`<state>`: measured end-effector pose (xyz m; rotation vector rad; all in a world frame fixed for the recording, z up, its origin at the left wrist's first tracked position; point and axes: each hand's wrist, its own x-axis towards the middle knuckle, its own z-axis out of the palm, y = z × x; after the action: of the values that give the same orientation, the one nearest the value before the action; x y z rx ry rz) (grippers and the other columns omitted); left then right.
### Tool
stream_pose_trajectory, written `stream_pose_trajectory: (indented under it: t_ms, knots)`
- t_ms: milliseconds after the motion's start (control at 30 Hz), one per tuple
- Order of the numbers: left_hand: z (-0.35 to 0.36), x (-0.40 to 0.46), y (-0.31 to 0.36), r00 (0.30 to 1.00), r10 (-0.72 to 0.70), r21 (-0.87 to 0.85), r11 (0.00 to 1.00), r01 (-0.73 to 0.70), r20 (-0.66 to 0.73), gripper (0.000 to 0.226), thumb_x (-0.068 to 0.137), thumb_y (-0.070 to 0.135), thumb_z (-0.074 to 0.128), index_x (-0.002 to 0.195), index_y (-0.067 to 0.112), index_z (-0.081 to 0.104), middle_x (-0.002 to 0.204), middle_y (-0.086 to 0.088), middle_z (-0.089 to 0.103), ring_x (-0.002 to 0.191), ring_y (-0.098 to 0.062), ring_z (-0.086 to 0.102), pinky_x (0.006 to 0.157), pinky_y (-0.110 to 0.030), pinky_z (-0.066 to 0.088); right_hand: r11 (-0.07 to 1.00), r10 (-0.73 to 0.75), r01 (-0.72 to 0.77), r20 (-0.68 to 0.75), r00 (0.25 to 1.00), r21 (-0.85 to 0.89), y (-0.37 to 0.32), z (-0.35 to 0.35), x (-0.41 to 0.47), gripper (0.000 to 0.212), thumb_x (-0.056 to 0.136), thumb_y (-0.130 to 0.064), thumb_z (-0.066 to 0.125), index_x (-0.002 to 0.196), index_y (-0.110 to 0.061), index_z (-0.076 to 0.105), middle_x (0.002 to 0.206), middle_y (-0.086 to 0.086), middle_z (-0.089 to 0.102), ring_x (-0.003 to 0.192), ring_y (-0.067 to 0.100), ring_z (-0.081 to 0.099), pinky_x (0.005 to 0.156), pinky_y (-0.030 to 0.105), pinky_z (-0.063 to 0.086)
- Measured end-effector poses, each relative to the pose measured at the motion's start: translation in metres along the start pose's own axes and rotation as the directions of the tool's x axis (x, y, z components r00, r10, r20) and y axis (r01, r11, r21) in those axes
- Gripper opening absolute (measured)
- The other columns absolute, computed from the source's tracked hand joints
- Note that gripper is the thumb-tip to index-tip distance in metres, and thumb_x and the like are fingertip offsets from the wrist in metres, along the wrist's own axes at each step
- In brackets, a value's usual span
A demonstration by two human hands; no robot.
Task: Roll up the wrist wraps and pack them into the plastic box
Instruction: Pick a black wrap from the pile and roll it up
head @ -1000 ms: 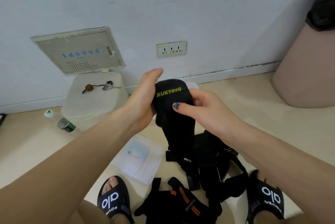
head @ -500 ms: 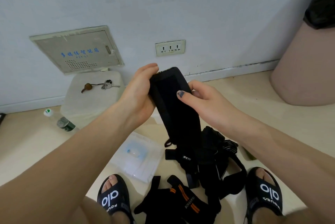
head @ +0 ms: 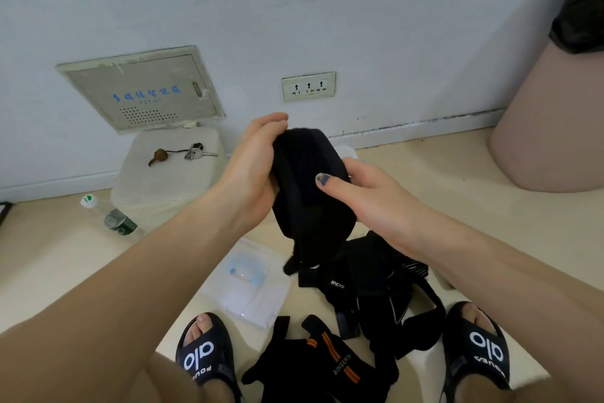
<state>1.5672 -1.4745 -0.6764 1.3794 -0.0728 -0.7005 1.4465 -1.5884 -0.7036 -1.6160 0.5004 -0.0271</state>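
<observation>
Both hands hold a black wrist wrap (head: 307, 183) up in front of the wall, its top part wound into a thick roll and its tail hanging down. My left hand (head: 251, 170) grips the roll's left side, fingers curled over the top. My right hand (head: 362, 193) grips the right side, thumb pressed on the front. On the floor below lies a heap of black wraps (head: 376, 291), and one with orange stripes (head: 330, 360) lies between my feet. The clear plastic box (head: 248, 285) lies flat on the floor, left of the heap.
A white block (head: 170, 180) with keys (head: 192, 152) on top stands against the wall at the left, a plastic bottle (head: 111, 216) lying beside it. A pink bin (head: 552, 115) with a black liner stands at the right. My sandalled feet (head: 206, 357) flank the striped wrap.
The wrap in my hands has been wound further: the flat upright strip of half a second ago is now a thicker roll, and the hanging tail is shorter.
</observation>
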Motion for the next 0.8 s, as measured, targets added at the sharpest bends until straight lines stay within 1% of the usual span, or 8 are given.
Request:
stream_pose_trajectory:
  t_ms: [100, 167, 267, 333, 433, 600, 667, 800]
  knots:
    - [0.006, -0.008, -0.009, 0.986, -0.052, 0.15, 0.988, 0.028, 0.157, 0.031, 0.102, 0.02, 0.053, 0.132, 0.028, 0.059, 0.118, -0.009, 0.069, 0.104, -0.021, 0.07, 0.082, -0.032, 0.058, 0.998, -0.028, 0.032, -0.087, 0.996, 0.049, -0.002, -0.003, 0.003, 0.024, 0.1, -0.037, 0.061, 0.115, -0.021, 0.071, 0.106, -0.001, 0.078, 0.103, 0.017, 0.074, 0.101, 0.047, 0.056]
    - [0.008, -0.012, -0.012, 0.973, -0.071, 0.176, 0.984, 0.032, 0.218, 0.034, 0.101, 0.012, 0.053, 0.13, 0.027, 0.061, 0.119, -0.013, 0.072, 0.107, -0.025, 0.071, 0.088, -0.035, 0.06, 0.993, -0.025, 0.034, -0.083, 0.996, 0.113, -0.003, -0.005, 0.004, 0.024, 0.102, -0.032, 0.059, 0.119, -0.02, 0.071, 0.109, 0.002, 0.078, 0.106, 0.02, 0.074, 0.102, 0.048, 0.055]
    - [0.004, -0.009, -0.008, 0.983, -0.061, 0.075, 0.996, 0.049, 0.17, 0.037, 0.102, 0.004, 0.049, 0.129, 0.025, 0.063, 0.113, -0.018, 0.073, 0.097, -0.029, 0.073, 0.078, -0.035, 0.063, 0.99, 0.024, -0.02, -0.029, 0.999, 0.138, -0.004, -0.007, 0.001, 0.023, 0.101, -0.032, 0.062, 0.12, -0.021, 0.068, 0.11, 0.002, 0.078, 0.103, 0.019, 0.075, 0.099, 0.046, 0.057]
    - [0.001, -0.006, -0.004, 0.992, -0.071, -0.005, 0.997, 0.072, 0.107, 0.035, 0.104, 0.005, 0.048, 0.129, 0.024, 0.062, 0.104, -0.015, 0.072, 0.084, -0.024, 0.073, 0.066, -0.032, 0.061, 0.996, 0.055, -0.055, -0.002, 0.998, 0.069, -0.003, -0.007, -0.002, 0.024, 0.098, -0.034, 0.066, 0.12, -0.024, 0.065, 0.108, -0.003, 0.078, 0.1, 0.014, 0.075, 0.098, 0.042, 0.058]
    - [0.001, -0.004, -0.003, 0.994, -0.088, -0.084, 0.992, 0.092, 0.058, 0.031, 0.105, 0.009, 0.05, 0.131, 0.023, 0.06, 0.098, -0.009, 0.07, 0.077, -0.018, 0.072, 0.061, -0.03, 0.06, 0.998, 0.054, -0.054, -0.015, 0.998, 0.017, -0.002, -0.007, -0.004, 0.022, 0.097, -0.03, 0.067, 0.118, -0.027, 0.065, 0.107, -0.007, 0.077, 0.099, 0.01, 0.075, 0.098, 0.039, 0.057]
    - [0.006, -0.015, -0.005, 0.989, -0.054, 0.174, 0.984, 0.03, 0.139, 0.026, 0.103, 0.023, 0.054, 0.128, 0.028, 0.059, 0.106, -0.005, 0.069, 0.083, -0.014, 0.07, 0.068, -0.027, 0.06, 0.996, 0.005, 0.003, -0.088, 0.996, 0.094, -0.006, -0.007, -0.002, 0.024, 0.099, -0.022, 0.065, 0.123, -0.02, 0.067, 0.111, 0.002, 0.077, 0.104, 0.021, 0.074, 0.098, 0.049, 0.058]
    - [0.008, -0.02, -0.008, 0.983, -0.072, 0.196, 0.98, 0.038, 0.17, 0.026, 0.104, 0.018, 0.053, 0.127, 0.027, 0.06, 0.112, -0.01, 0.07, 0.083, -0.017, 0.071, 0.07, -0.03, 0.061, 0.99, 0.021, -0.008, -0.097, 0.995, 0.139, -0.008, -0.008, -0.001, 0.025, 0.1, -0.022, 0.064, 0.124, -0.017, 0.067, 0.114, 0.007, 0.076, 0.106, 0.025, 0.074, 0.099, 0.053, 0.057]
    - [0.003, -0.018, -0.008, 0.99, -0.01, 0.213, 0.977, -0.02, 0.14, 0.029, 0.104, 0.007, 0.05, 0.124, 0.023, 0.063, 0.117, -0.018, 0.07, 0.088, -0.022, 0.067, 0.081, -0.038, 0.053, 0.981, 0.08, -0.075, -0.02, 0.997, 0.179, -0.009, -0.007, -0.002, 0.028, 0.101, -0.023, 0.063, 0.129, -0.021, 0.064, 0.118, 0.004, 0.075, 0.107, 0.023, 0.074, 0.1, 0.05, 0.057]
